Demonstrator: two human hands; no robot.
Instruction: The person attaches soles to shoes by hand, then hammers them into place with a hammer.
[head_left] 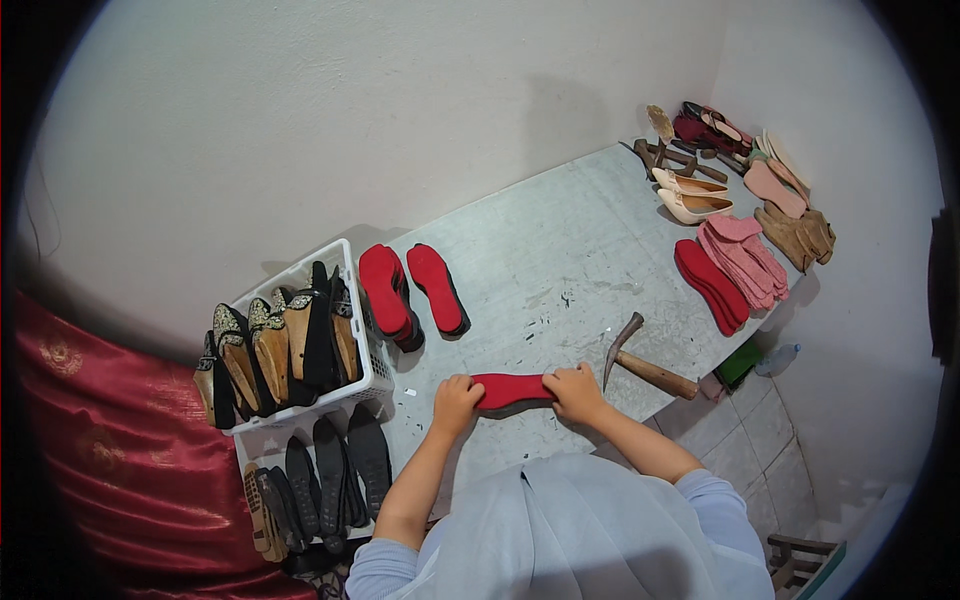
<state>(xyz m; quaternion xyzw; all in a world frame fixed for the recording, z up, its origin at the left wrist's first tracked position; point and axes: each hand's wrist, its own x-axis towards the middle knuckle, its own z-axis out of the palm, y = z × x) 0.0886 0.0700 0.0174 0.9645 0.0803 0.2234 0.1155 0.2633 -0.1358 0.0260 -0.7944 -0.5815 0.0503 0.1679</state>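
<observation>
A red shoe sole (513, 390) with a dark underside lies crosswise between my hands at the near side of the table. My left hand (457, 402) is closed round its left end, and my right hand (576, 392) grips the right end. Just beyond my right hand rests a hammer (652, 373) with a wooden handle, its curved metal head toward the table's middle. Farther left stand a stack of red soles (384, 290) and a shorter red pile (436, 285), both with dark undersides.
A white plastic basket (378, 370) at the left holds shoes on wooden lasts. Dark soles (335, 475) lie in front of it. At the right are red insoles (711, 287), pink pieces (742, 260), cream shoes (692, 205) and tools (685, 160). A bottle (778, 360) is on the floor.
</observation>
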